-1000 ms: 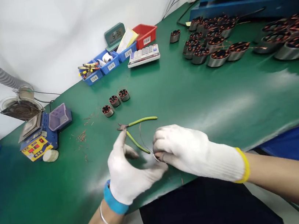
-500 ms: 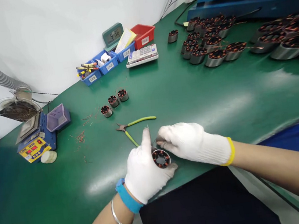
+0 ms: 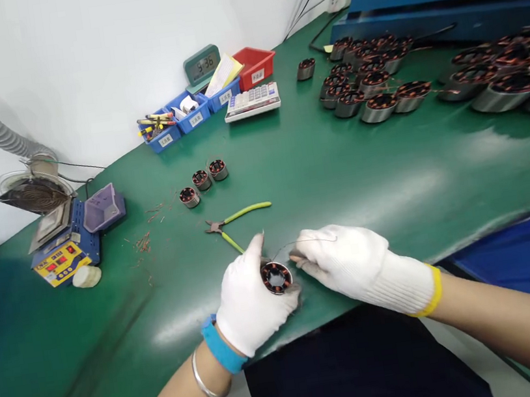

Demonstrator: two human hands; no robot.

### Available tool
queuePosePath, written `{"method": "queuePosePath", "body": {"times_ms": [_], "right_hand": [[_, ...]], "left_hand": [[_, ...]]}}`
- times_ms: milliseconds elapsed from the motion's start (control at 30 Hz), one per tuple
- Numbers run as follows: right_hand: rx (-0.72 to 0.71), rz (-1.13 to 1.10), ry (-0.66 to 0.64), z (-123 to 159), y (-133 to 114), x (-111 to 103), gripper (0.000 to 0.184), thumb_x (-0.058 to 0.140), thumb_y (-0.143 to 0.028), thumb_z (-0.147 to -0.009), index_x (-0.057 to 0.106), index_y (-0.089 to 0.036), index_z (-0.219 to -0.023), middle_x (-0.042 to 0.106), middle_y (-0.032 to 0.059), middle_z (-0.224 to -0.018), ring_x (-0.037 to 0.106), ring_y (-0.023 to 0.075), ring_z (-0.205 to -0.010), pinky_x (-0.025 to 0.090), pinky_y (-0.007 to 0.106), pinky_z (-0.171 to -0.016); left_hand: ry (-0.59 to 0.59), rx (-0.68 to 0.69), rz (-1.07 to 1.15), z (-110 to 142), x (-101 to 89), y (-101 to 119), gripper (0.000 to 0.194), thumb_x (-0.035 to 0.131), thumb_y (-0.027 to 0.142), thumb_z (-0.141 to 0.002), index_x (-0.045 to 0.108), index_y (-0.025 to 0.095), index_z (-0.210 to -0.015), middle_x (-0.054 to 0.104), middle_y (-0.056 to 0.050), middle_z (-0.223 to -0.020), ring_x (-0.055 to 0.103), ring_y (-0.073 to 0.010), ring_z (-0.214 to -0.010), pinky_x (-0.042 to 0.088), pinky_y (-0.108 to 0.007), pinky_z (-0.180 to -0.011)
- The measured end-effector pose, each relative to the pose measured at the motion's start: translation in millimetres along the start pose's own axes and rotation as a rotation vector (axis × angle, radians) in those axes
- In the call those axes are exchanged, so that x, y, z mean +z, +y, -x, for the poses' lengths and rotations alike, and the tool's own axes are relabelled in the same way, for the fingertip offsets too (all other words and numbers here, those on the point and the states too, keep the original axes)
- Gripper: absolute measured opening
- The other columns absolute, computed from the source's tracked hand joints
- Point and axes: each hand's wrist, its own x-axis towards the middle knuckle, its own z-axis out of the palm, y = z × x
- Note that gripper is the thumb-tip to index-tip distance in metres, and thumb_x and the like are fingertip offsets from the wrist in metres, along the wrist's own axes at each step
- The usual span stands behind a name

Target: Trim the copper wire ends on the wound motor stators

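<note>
A wound motor stator [image 3: 277, 277], a steel ring with copper coils inside, sits in my left hand [image 3: 252, 295], gloved in white, its fingers and thumb wrapped around the ring. From the stator's upper edge a thin wire [image 3: 317, 239] curves right and passes across the glove of my right hand [image 3: 345, 256]. The right fingertips are pinched together just right of the stator, seemingly on that wire; the contact point is hard to see. Just beyond my left hand lie cutting pliers [image 3: 222, 225] with green handles, spread apart on the table.
Three small stators [image 3: 202, 180] stand in a row beyond the pliers. Copper wire scraps [image 3: 143, 242] lie to the left, near a blue-yellow device [image 3: 64, 259] and a purple tray [image 3: 103, 208]. Many stators [image 3: 380, 106] crowd the far right. Blue bins [image 3: 194, 117] and a calculator [image 3: 251, 100] line the wall.
My right hand has moved right, away from the stator, and the curved wire now shows plainly between them. My left hand with the stator has shifted slightly left.
</note>
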Motion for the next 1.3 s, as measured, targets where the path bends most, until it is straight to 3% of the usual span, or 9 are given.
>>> {"method": "queuePosePath", "body": {"times_ms": [167,300,500,667,833,933,1033,1167,1300], "right_hand": [[0.291,-0.413,-0.21,-2.9,10.4,-25.4,0.029,0.066,-0.043,-0.083,0.071,-0.024,-0.105,0.077,0.005,-0.098,0.071,0.0241,-0.084,0.045,0.03,-0.064],[0.156,-0.643,-0.138,-16.2,1.1,-30.4,0.029,0.056,-0.043,-0.088,0.072,-0.024,-0.103,0.075,0.0061,-0.104,0.07,0.0238,-0.091,0.049,0.033,-0.073],[0.219,-0.471,-0.121,-11.3,23.1,-12.2,0.033,0.042,-0.038,-0.093,0.067,-0.023,-0.078,0.07,0.0052,-0.082,0.066,0.0226,-0.074,0.042,0.032,-0.06],[0.055,-0.556,0.019,-3.5,13.0,-10.4,0.038,0.069,-0.047,-0.076,0.071,-0.022,-0.104,0.072,0.0091,-0.107,0.067,0.0282,-0.1,0.053,0.037,-0.08],[-0.097,-0.535,0.103,-18.3,-1.6,-3.8,0.034,0.042,-0.031,-0.097,0.07,-0.021,-0.081,0.071,0.0059,-0.077,0.07,0.025,-0.091,0.046,0.044,-0.105],[-0.044,-0.453,0.007,-12.3,9.0,1.1,0.028,0.047,-0.029,-0.093,0.068,-0.022,-0.076,0.073,0.0058,-0.081,0.069,0.03,-0.107,0.049,0.044,-0.101],[0.045,-0.409,0.001,3.7,23.4,5.2,0.03,0.045,-0.03,-0.094,0.067,-0.022,-0.075,0.073,0.0078,-0.084,0.062,0.0363,-0.123,0.05,0.047,-0.097],[-0.084,-0.334,0.122,19.9,32.0,5.7,0.033,0.042,-0.028,-0.094,0.062,-0.023,-0.068,0.065,0.0068,-0.069,0.069,0.0304,-0.092,0.048,0.052,-0.102],[-0.288,-0.237,0.244,27.7,22.4,0.1,0.035,0.042,-0.02,-0.094,0.059,-0.024,-0.063,0.057,0.001,-0.059,0.056,0.0181,-0.058,0.043,0.051,-0.11]], "left_hand": [[-0.08,-0.032,0.069,-1.1,-9.3,-3.4,0.088,0.072,0.027,-0.067,0.042,0.019,-0.15,0.072,-0.008,-0.114,0.069,-0.03,-0.102,0.057,-0.046,-0.094],[-0.088,0.005,0.049,-3.3,-13.9,-2.3,0.076,0.072,0.027,-0.068,0.052,0.017,-0.141,0.072,-0.01,-0.115,0.069,-0.0307,-0.105,0.057,-0.047,-0.096],[-0.145,0.183,-0.054,-7.9,-21.4,-8.2,0.042,0.073,0.028,-0.068,0.07,0.017,-0.109,0.069,-0.007,-0.093,0.067,-0.0257,-0.084,0.057,-0.041,-0.082],[-0.163,0.198,-0.058,-10.1,-23.3,-9.0,0.031,0.073,0.028,-0.068,0.07,0.02,-0.097,0.068,-0.005,-0.089,0.064,-0.0229,-0.079,0.055,-0.037,-0.076],[-0.183,0.121,-0.031,-8.8,-25.0,-8.0,0.048,0.075,0.024,-0.066,0.066,0.019,-0.113,0.071,-0.007,-0.102,0.067,-0.0257,-0.093,0.056,-0.041,-0.088],[-0.199,0.135,0.001,-7.8,-25.4,-9.2,0.065,0.073,0.022,-0.067,0.058,0.016,-0.13,0.069,-0.011,-0.116,0.067,-0.0277,-0.104,0.055,-0.044,-0.096],[-0.207,0.199,-0.017,-8.3,-24.0,-10.4,0.049,0.07,0.024,-0.071,0.066,0.017,-0.119,0.069,-0.01,-0.102,0.066,-0.0265,-0.093,0.056,-0.043,-0.088],[-0.13,0.175,0.057,-11.0,-19.1,-11.5,0.031,0.069,0.023,-0.071,0.069,0.02,-0.102,0.067,-0.006,-0.092,0.065,-0.0221,-0.084,0.056,-0.037,-0.081],[-0.078,0.141,0.122,-11.9,-14.4,-11.6,0.029,0.07,0.022,-0.071,0.067,0.019,-0.099,0.068,-0.006,-0.092,0.066,-0.0208,-0.084,0.056,-0.037,-0.083]]}}
